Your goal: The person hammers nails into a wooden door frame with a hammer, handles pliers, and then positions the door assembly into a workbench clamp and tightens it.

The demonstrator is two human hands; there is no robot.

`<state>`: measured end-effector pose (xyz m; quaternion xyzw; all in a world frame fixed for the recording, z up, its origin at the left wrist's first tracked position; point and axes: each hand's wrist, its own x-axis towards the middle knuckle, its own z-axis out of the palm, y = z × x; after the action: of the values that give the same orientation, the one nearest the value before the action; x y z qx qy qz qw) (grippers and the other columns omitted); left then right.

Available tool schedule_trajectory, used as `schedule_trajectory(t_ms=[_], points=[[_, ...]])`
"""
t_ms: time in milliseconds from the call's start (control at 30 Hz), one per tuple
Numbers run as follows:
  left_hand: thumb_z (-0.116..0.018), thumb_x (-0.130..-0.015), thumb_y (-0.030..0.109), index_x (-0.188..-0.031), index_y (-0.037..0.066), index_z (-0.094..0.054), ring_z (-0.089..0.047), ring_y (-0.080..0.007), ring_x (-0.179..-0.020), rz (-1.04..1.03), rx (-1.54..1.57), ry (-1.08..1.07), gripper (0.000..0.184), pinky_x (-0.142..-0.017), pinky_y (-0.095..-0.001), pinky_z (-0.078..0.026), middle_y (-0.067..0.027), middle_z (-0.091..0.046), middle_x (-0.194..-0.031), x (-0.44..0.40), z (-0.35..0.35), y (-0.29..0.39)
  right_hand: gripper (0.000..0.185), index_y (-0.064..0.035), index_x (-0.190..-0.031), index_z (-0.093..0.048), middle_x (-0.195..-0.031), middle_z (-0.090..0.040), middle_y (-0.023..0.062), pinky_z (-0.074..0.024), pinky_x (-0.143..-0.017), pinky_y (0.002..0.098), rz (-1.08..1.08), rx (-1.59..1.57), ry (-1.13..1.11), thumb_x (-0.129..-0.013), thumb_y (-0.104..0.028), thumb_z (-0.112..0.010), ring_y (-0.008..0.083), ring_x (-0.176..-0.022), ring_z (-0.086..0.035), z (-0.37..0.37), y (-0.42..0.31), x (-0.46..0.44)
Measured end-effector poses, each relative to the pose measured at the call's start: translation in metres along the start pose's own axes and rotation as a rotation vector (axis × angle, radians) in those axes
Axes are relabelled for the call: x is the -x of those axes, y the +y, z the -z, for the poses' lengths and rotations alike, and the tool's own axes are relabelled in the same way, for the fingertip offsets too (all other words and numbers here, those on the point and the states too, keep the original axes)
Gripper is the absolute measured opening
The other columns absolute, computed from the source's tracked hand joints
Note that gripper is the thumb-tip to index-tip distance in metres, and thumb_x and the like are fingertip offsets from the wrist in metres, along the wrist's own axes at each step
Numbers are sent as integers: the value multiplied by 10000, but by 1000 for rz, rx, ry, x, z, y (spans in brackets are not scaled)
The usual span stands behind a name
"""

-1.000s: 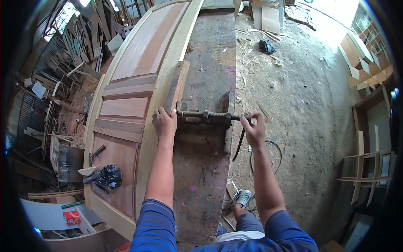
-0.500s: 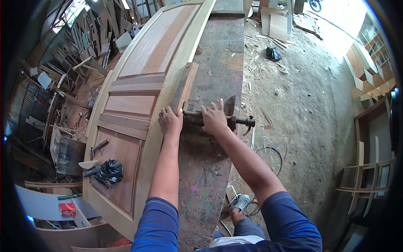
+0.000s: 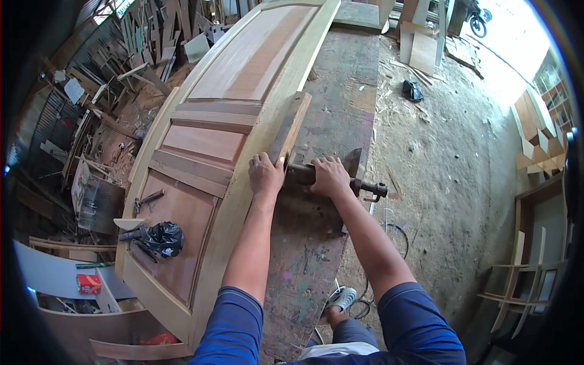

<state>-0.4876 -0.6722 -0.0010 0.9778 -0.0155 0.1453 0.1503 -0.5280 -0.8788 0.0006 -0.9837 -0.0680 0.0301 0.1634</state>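
My left hand point(image 3: 266, 174) is on the near end of a wooden block point(image 3: 292, 128), fingers curled at the block's end beside the door edge. My right hand point(image 3: 330, 176) is wrapped over the dark metal screw clamp point(image 3: 367, 187) that lies across the workbench point(image 3: 304, 243). The clamp's left end meets the block next to my left hand, and its right end sticks out past the bench edge. A panelled wooden door point(image 3: 207, 143) lies along the bench's left side.
On the door's near panel are a hammer point(image 3: 150, 198) and a black plastic bag point(image 3: 164, 238) with tools. Wood scraps lean at the back left. Right of the bench is a dirt floor point(image 3: 450, 194) with shavings, a cable and a black bag point(image 3: 412, 91); wooden frames point(image 3: 523, 274) stand farther right.
My right hand has left the clamp's outer end and moved left onto its body. The clamp's rod reaches less far past the bench. The view has shifted, and my left hand remains at the block.
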Motion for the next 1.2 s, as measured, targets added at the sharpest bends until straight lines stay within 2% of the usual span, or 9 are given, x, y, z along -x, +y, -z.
schedule_trajectory(t_ms=[200, 333, 433, 567, 833, 867, 967, 1100, 1200], points=[[-696, -987, 470, -1132, -22, -614, -610, -431, -1187, 3, 98, -102, 519, -1038, -540, -504, -243, -639, -1204, -4, 1, -4, 915, -118, -1392, -627, -1274, -736, 147, -497, -1142, 438, -29, -12, -2, -677, -596, -939, 328, -1307, -638, 9, -8, 4], [-691, -967, 556, -1324, -27, -601, -570, -459, -1279, -44, 58, -76, 689, -1110, -577, -446, -269, -602, -1337, 21, 32, 1, 984, -135, -1432, -614, -1289, -738, 168, -549, -1079, 468, -57, -28, -18, -643, -624, -942, 349, -1302, -648, 16, -12, 7], [-718, -959, 549, -1534, -29, -502, -507, -478, -1402, -112, 92, -19, 843, -1169, -562, -412, -288, -496, -1532, 86, 64, -17, 1024, -139, -1454, -604, -1304, -729, 162, -558, -1067, 487, -50, -24, -14, -638, -670, -919, 356, -1300, -647, 23, -17, 10], [-759, -960, 474, -1449, 32, -607, -559, -435, -1362, -183, 231, -86, 676, -1148, -536, -440, -216, -561, -1498, 221, 155, -59, 979, -133, -1438, -617, -1336, -711, 144, -549, -1084, 490, -36, -50, 106, -672, -676, -894, 348, -1340, -606, 20, -20, 20], [-801, -926, 294, -1153, 32, -730, -668, -397, -1142, 377, 106, 43, 354, -1033, -515, -506, -185, -720, -1191, 455, 299, -260, 1026, -133, -1591, -473, -1605, -461, 224, -287, -1278, 537, -31, 57, 284, -719, -480, -888, 386, -1503, -414, -28, -22, 50], [-798, -929, 295, -1190, 24, -702, -647, -405, -1165, 483, 91, 92, 389, -1042, -523, -494, -197, -702, -1213, 482, 306, -294, 1143, -144, -1681, -334, -1701, -310, 258, -239, -1297, 572, -56, 82, 239, -722, -423, -890, 407, -1576, -315, -26, -33, 63], [-798, -929, 304, -1337, -12, -595, -572, -431, -1273, 746, -16, 184, 554, -1096, -527, -451, -249, -632, -1320, 538, 311, -388, 1099, -104, -1665, -373, -1735, -233, 286, -249, -1302, 541, -117, 129, 288, -750, -449, -874, 453, -1605, -247, -46, -62, 92], [-811, -931, 344, -1486, -64, -435, -472, -449, -1399, 919, -81, 272, 784, -1179, -528, -383, -303, -523, -1459, 571, 288, -502, 806, -30, -1562, -514, -1632, -433, 291, -353, -1252, 462, -328, -388, 355, -899, -373, -819, 449, -1532, -393, -121, -118, 162], [-792, -979, 396, -1494, -92, -416, -523, -375, -1382, 970, 473, 461, 803, -1172, -508, -401, -249, -558, -1461, 578, 265, -561, 545, -15, -1397, -624, -1349, -665, 200, -472, -1103, 435, -251, -469, 539, -960, -299, -785, 340, -1274, -613, -156, -230, 261]])
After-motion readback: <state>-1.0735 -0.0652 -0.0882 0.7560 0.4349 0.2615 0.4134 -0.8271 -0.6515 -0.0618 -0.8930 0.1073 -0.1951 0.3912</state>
